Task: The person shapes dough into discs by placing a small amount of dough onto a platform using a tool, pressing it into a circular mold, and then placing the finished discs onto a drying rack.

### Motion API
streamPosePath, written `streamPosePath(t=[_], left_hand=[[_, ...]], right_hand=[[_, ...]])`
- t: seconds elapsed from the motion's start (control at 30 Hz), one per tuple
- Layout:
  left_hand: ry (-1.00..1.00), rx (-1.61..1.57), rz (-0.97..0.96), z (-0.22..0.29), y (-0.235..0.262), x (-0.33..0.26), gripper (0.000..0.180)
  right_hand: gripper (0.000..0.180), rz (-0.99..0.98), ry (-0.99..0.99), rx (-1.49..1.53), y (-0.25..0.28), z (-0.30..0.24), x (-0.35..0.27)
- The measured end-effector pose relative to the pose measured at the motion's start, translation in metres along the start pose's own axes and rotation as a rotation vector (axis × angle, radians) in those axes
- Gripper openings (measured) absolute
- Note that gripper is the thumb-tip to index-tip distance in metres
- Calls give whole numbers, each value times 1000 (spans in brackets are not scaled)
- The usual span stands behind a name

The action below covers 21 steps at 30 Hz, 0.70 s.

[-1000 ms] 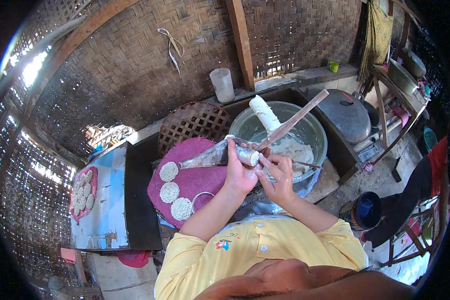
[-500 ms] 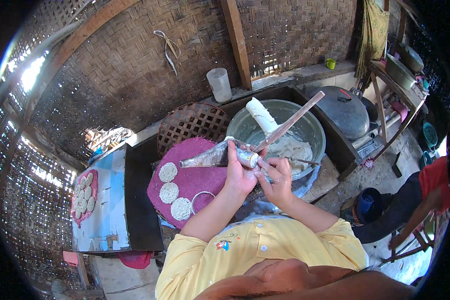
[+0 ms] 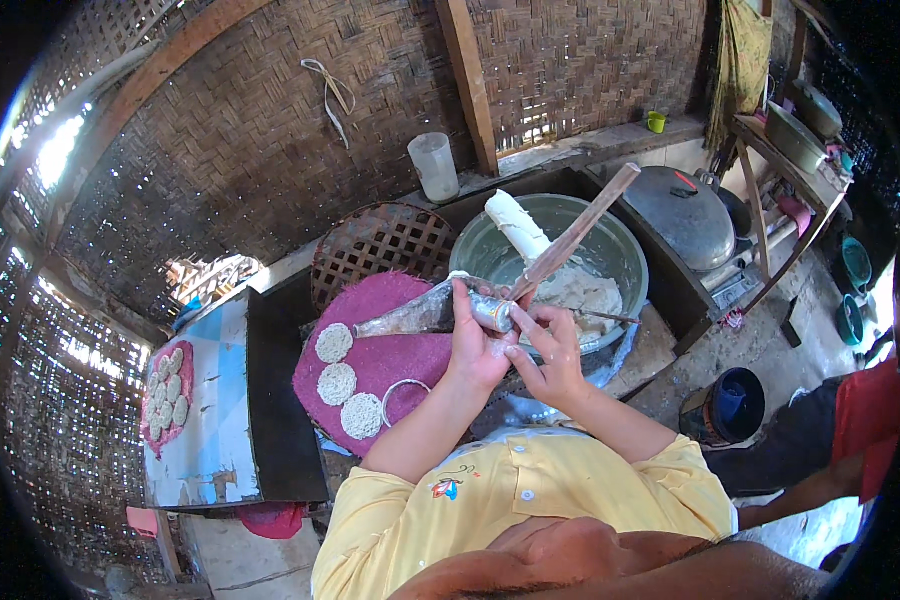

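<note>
My left hand (image 3: pixel 478 350) is wrapped round a cloudy piping bag (image 3: pixel 410 312) that tapers to a tip on the left. A pale can-like cylinder (image 3: pixel 492 313) sits at the bag's wide end. There my right hand (image 3: pixel 552 350) has its fingers closed against the cylinder's end. The bag hangs over a pink cloth-covered round board (image 3: pixel 425 355) with three lacy white dough discs (image 3: pixel 337 384) and a thin white ring (image 3: pixel 388 400). Just beyond my hands stands a green basin (image 3: pixel 642 265) holding pale dough (image 3: pixel 580 292), a white-coated roller (image 3: pixel 517 224) and a wooden paddle (image 3: pixel 582 232).
A lattice basket (image 3: pixel 370 240) and a clear plastic jug (image 3: pixel 434 166) stand behind the board. On the left, several discs lie on pink cloth on a blue-white box (image 3: pixel 215 400). A lidded pot (image 3: pixel 675 215) and a dark bucket (image 3: pixel 735 405) are right, near another person's red-clothed arm (image 3: pixel 860 420).
The other person at right has shifted, the arm dropping lower and nearer me. My hands keep their hold on the piping bag, with only small finger movement at the cylinder's end.
</note>
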<state>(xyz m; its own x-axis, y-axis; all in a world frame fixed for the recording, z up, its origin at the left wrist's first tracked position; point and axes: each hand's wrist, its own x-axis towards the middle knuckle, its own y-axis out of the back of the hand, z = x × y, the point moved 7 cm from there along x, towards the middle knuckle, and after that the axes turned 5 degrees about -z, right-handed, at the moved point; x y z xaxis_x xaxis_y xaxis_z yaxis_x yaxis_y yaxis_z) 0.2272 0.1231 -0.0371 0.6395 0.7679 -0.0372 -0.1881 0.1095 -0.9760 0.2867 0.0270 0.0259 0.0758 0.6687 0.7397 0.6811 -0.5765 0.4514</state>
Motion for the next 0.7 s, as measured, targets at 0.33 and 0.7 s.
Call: streamPosePath(t=[0.33, 0.7], left_hand=[[7, -87, 4, 5, 1, 3, 52], [-117, -168, 26, 27, -10, 1, 47]], right_hand=[[25, 7, -57, 275, 3, 6, -6], [18, -404, -328, 330, 49, 80, -61]])
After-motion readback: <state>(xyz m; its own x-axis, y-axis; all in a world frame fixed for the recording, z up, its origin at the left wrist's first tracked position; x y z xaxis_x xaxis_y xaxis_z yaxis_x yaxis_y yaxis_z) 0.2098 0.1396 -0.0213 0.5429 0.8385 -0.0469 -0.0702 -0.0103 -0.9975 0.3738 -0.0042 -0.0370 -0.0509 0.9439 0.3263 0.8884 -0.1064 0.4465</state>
